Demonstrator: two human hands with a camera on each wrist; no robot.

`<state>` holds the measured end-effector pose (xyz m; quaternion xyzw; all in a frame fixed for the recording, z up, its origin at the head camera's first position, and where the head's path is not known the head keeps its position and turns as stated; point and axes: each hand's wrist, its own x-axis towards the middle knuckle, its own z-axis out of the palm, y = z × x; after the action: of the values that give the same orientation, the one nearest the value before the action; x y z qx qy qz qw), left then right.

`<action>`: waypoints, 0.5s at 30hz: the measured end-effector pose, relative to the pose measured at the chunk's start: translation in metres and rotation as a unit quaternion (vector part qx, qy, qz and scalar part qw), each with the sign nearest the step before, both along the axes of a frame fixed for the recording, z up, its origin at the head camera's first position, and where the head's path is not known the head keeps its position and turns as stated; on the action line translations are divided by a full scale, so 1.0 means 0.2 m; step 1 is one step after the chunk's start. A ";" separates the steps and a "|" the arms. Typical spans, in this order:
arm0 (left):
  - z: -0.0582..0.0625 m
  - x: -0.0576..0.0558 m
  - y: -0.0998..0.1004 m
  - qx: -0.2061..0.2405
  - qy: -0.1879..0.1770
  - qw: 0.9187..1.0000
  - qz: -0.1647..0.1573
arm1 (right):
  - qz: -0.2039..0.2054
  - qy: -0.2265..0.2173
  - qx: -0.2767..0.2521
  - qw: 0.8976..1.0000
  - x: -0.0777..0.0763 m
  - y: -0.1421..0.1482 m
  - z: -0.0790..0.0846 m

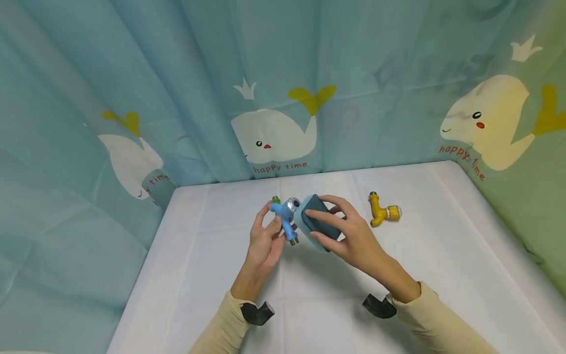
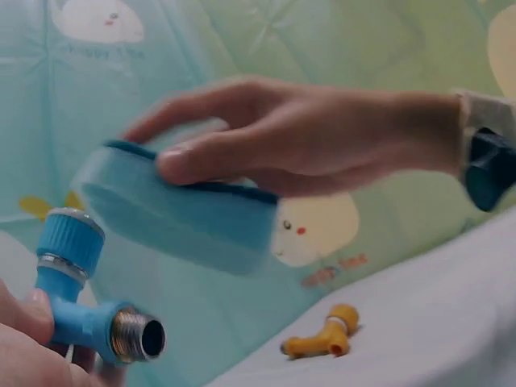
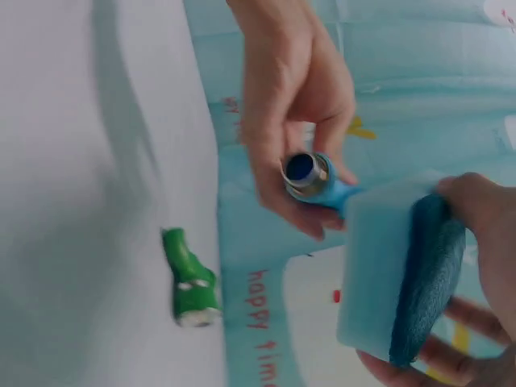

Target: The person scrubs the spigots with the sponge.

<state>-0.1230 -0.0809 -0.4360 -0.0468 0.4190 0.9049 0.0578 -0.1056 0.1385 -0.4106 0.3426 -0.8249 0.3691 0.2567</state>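
The left hand (image 1: 265, 241) holds a blue plastic tap (image 1: 285, 216) above the white desk (image 1: 212, 275), its fingers curled round the tap's body, with the thumb seen pressing the stem in the left wrist view. The tap's long axis runs up and away from the person: a metal threaded end (image 2: 139, 337) points down toward them, and a ribbed knob sits at the far, upper end. The right hand (image 1: 353, 236) pinches a blue sponge (image 1: 316, 222), thumb on the far side and fingers (image 1: 329, 209) laid over the dark scouring face, so that the soft light-blue face is turned toward the tap. The sponge lies directly to the right of the tap, its near edge touching or all but touching the knob; the head view does not settle which, and in the left wrist view a thin gap shows between them. Both hands are raised off the desk, roughly level, and the sponge's long side runs nearly parallel to the tap. A yellow tap (image 1: 383, 211) lies on the desk further right, well apart, and a green one (image 3: 190, 282) lies behind the left hand.
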 end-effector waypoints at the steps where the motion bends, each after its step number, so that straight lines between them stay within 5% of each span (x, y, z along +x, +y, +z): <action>1: 0.00 0.00 0.00 0.003 0.006 1.000 0.005 | -0.002 -0.021 -0.017 1.000 0.01 0.00 -0.01; 8: 0.02 -0.01 0.02 -0.032 0.035 0.998 0.036 | -0.005 -0.134 -0.079 0.988 0.00 -0.10 -0.06; 15: 0.02 0.01 0.03 -0.090 0.054 0.992 0.074 | 0.008 -0.171 0.002 0.985 -0.02 -0.08 -0.03</action>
<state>-0.1211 -0.0751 -0.4316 -0.0337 0.4965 0.8666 -0.0369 -0.1089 0.1234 -0.4175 0.2814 -0.8547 0.4225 0.1085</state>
